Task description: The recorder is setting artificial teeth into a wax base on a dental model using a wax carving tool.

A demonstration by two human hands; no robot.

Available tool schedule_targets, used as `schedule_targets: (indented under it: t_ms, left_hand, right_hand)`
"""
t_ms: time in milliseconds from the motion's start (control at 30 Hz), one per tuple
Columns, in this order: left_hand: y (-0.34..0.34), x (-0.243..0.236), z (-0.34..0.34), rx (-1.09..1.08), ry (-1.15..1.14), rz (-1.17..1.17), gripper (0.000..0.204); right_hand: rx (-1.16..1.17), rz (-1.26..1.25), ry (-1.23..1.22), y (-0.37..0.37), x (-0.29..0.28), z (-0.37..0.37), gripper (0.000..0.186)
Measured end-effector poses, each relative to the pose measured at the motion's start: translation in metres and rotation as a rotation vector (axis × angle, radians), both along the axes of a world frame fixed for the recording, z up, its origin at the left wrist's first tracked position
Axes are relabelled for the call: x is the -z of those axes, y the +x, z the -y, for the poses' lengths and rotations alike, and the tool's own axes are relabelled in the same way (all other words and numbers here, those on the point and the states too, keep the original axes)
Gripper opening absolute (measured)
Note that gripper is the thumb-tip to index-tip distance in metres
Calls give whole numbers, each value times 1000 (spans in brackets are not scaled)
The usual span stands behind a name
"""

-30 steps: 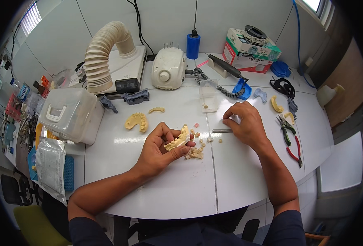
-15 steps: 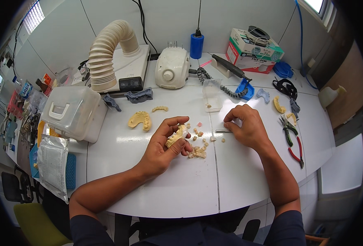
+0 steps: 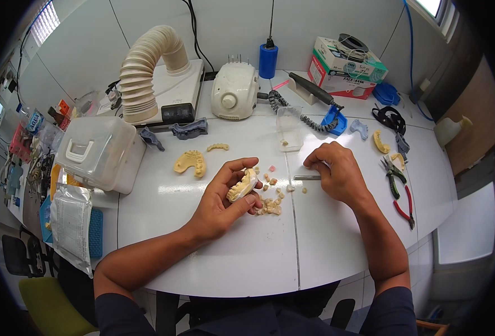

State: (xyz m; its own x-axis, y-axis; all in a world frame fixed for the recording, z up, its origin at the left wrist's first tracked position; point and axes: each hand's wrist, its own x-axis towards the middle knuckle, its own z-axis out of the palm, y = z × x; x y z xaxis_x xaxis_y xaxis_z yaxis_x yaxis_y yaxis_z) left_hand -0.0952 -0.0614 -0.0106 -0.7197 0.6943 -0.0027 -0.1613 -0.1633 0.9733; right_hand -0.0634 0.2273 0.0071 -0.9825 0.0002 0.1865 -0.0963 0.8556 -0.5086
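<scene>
My left hand (image 3: 218, 199) is closed around a yellowish plaster dental model (image 3: 243, 186) with a row of teeth and a whitish edge, lifted over the table. The thumb presses its near side. To the right, my right hand (image 3: 339, 176) is bent low over the table with its fingers curled together. A thin metal tool (image 3: 308, 177) sticks out leftward from under those fingers; its other end is hidden. Between my hands lie several small tooth-coloured pieces (image 3: 270, 207) and a pink piece (image 3: 272, 168). Beyond them stands an open clear plastic box (image 3: 290, 140).
A horseshoe-shaped plaster model (image 3: 189, 163) and a curved tooth strip (image 3: 217, 147) lie at left. Behind are a white control unit (image 3: 235, 89), a ribbed suction hose (image 3: 141, 73) and a handpiece (image 3: 314, 89). Pliers (image 3: 397, 190) lie at right; a plastic case (image 3: 97, 148) stands left.
The dental model has turned in my left hand, so more of its whitish side shows. My right hand has shifted only slightly, its fingertips a little higher and leftward.
</scene>
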Motion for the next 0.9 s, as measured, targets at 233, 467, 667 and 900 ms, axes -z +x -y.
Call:
schedule_targets:
  t_ms: [233, 467, 667, 900]
  left_hand:
    - [-2, 2, 0, 20, 24, -31, 60]
    - [-2, 2, 2, 17, 42, -15, 60]
    - [-2, 1, 2, 30, 43, -46, 67]
    - [-1, 1, 2, 22, 69, -38, 71]
  right_hand:
    - [-28, -100, 9, 4, -8, 5, 9]
    - [-152, -37, 233, 10, -19, 8, 9]
    - [-126, 39, 188, 8, -13, 7, 8]
    - [-106, -153, 282, 12, -22, 15, 16]
